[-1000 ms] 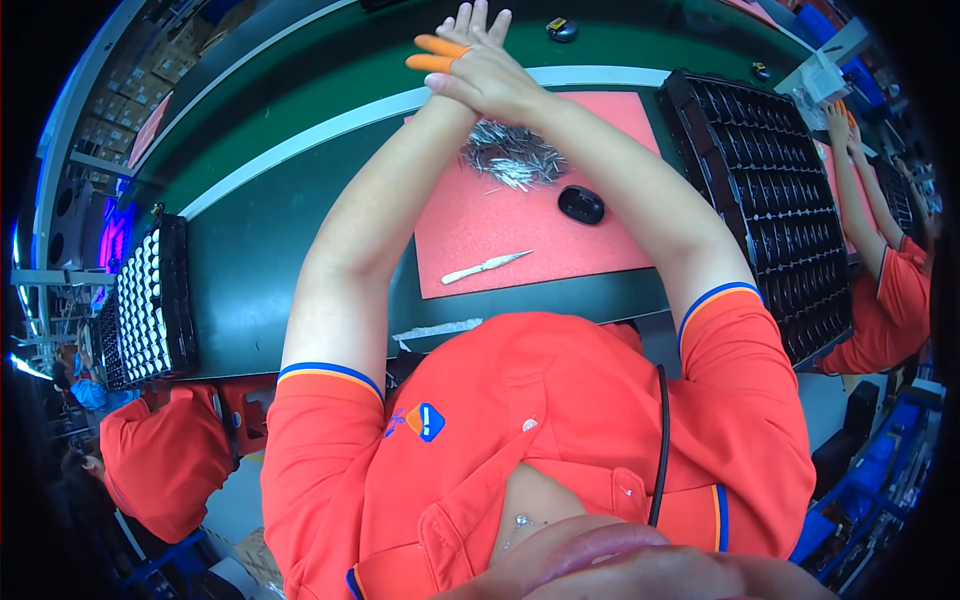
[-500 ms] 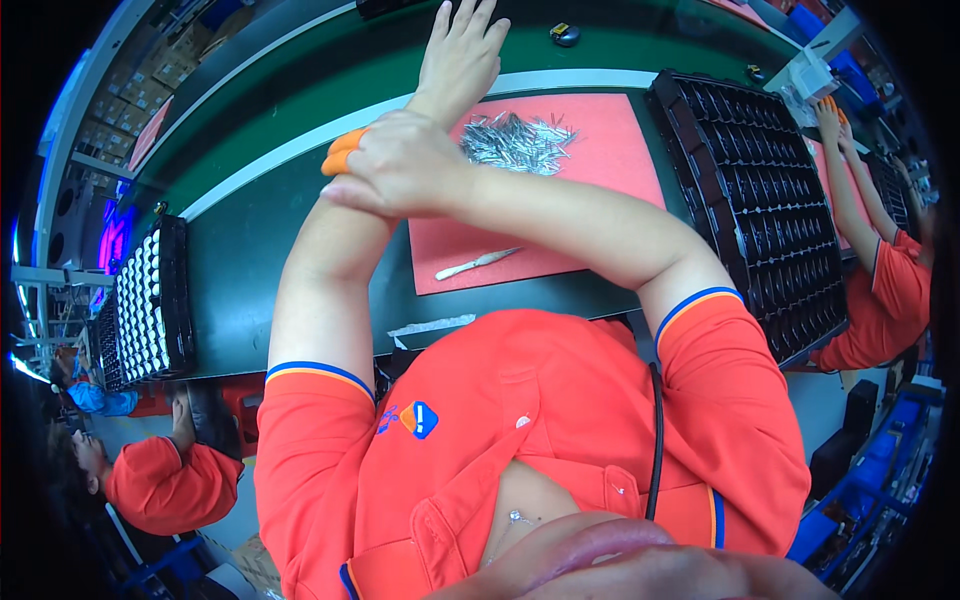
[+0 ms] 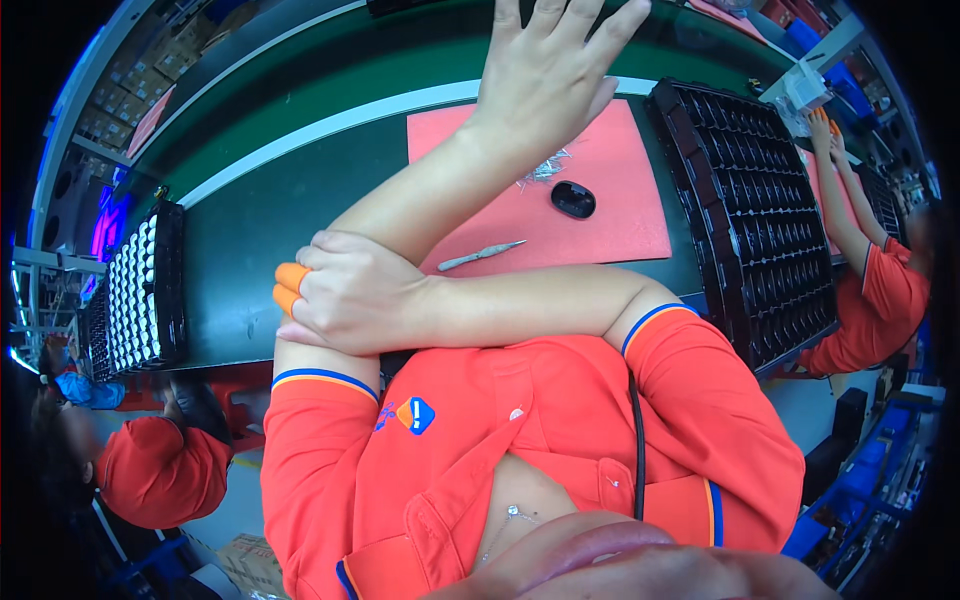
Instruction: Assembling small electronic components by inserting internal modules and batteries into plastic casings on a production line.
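Note:
My left hand [image 3: 545, 75] reaches over the far side of the pink mat [image 3: 640, 235], its back up and fingers spread, holding nothing that shows. Around my left forearm, near the elbow, my right hand [image 3: 365, 295] is closed, with orange covers on two of its fingers. Right of the left forearm, a glossy black oval case [image 3: 573, 200] lies on the mat. Beyond it is a pile of thin silvery pieces [image 3: 547, 168], mostly hidden by my left hand and wrist. A slim tool with a pointed tip [image 3: 482, 256] lies near the mat's front edge.
A black tray with many pockets [image 3: 755, 220] stands right of the mat. At the far left is a tray of white rounded pieces [image 3: 135, 295]. A green belt [image 3: 330, 95] runs behind a pale rail. Co-workers in red sit at left and right.
My left hand has come back from the belt toward me and right. The black case now shows on the mat. My right hand, still round the left forearm, has moved nearer my body.

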